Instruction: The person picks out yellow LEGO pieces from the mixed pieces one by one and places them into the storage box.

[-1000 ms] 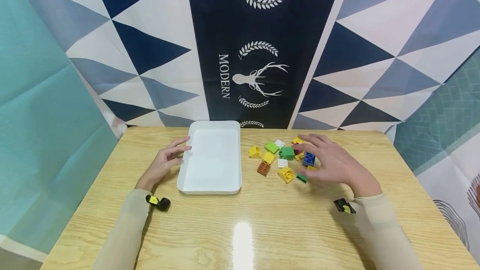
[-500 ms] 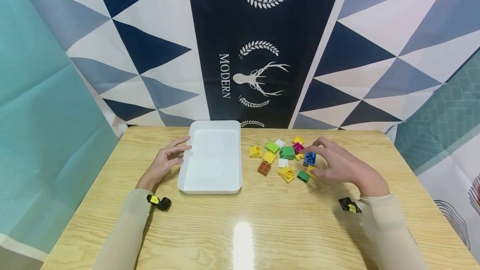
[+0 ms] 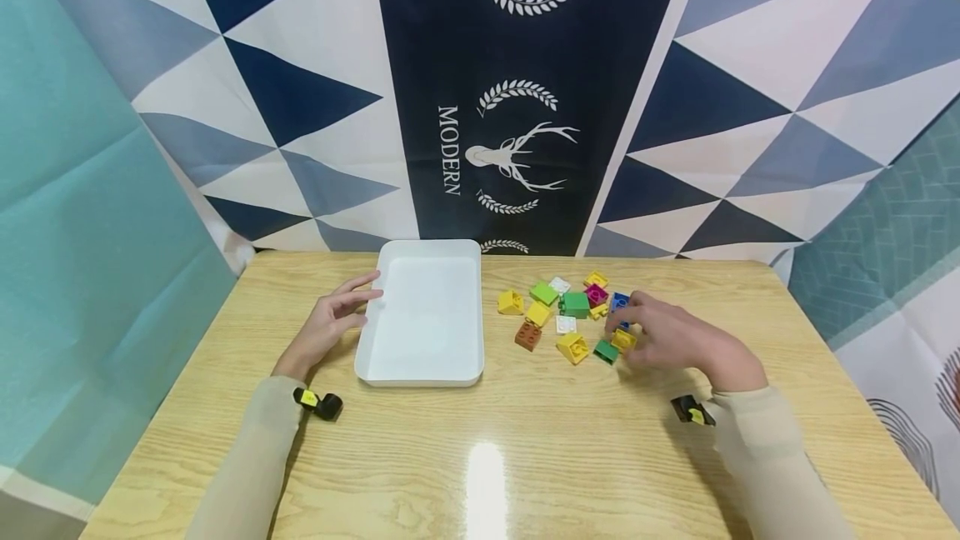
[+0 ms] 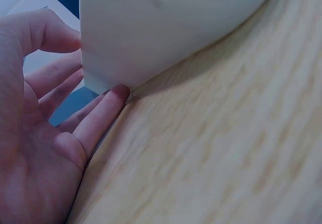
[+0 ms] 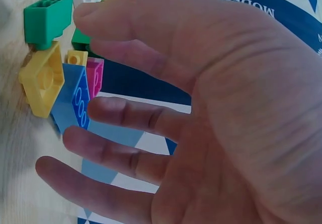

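Note:
A white rectangular tray (image 3: 423, 315) lies on the table, with my left hand (image 3: 327, 325) at its left side. In the left wrist view the thumb and a fingertip (image 4: 119, 92) meet the tray's wall (image 4: 151, 32), the fingers extended. My right hand (image 3: 675, 342) hovers at the right end of a group of toy building bricks, fingers loosely bent around nothing. Nearest to it are a yellow brick (image 3: 623, 341), a blue brick (image 3: 619, 302) partly behind the fingers, and a small green brick (image 3: 606, 352). A magenta brick (image 5: 94, 77) shows beyond the blue one in the right wrist view.
Between tray and right hand lie more bricks: a brown one (image 3: 528, 337), a lime one (image 3: 543, 293), a larger green one (image 3: 574, 305), white ones and several yellow ones. A patterned cloth (image 3: 495, 107) hangs behind the wooden table (image 3: 390, 465).
My right hand has drawn back from over the far bricks and lowered beside the blue and yellow ones, uncovering the magenta brick. The left hand and tray stay put.

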The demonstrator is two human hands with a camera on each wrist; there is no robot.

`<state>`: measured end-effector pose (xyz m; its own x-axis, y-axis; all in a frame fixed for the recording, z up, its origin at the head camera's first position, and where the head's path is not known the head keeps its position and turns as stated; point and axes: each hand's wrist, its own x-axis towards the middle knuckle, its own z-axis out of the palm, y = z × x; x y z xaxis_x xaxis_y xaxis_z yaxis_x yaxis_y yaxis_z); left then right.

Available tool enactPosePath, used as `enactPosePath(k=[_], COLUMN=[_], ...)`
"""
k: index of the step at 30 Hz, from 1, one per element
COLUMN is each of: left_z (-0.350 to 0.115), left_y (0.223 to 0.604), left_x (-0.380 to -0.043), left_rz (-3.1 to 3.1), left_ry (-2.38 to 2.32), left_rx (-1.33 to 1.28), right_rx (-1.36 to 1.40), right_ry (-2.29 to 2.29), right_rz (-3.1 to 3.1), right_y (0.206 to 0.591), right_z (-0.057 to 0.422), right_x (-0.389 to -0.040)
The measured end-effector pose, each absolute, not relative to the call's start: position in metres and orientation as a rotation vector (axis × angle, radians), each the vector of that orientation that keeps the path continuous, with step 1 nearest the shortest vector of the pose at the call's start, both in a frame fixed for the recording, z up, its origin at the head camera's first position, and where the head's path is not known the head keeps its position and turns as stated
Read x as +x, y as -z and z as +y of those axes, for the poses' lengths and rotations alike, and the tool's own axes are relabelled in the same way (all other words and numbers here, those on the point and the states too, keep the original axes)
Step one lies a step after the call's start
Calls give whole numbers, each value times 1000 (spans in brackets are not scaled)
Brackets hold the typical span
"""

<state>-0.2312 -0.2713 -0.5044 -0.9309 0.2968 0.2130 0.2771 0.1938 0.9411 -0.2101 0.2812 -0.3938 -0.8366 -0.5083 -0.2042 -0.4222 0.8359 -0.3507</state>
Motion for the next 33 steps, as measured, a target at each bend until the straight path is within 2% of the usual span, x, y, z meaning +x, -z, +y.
enactPosePath(k=[33], left_z=[-271], left_y=[504], left_x=[-231], left_rz=[2410], left_ry=[-1901], left_rx=[562], right_rx=[-652], right_ry=[281], right_rz=[2747], right_y=[410], right_z=[270], right_x=[-215])
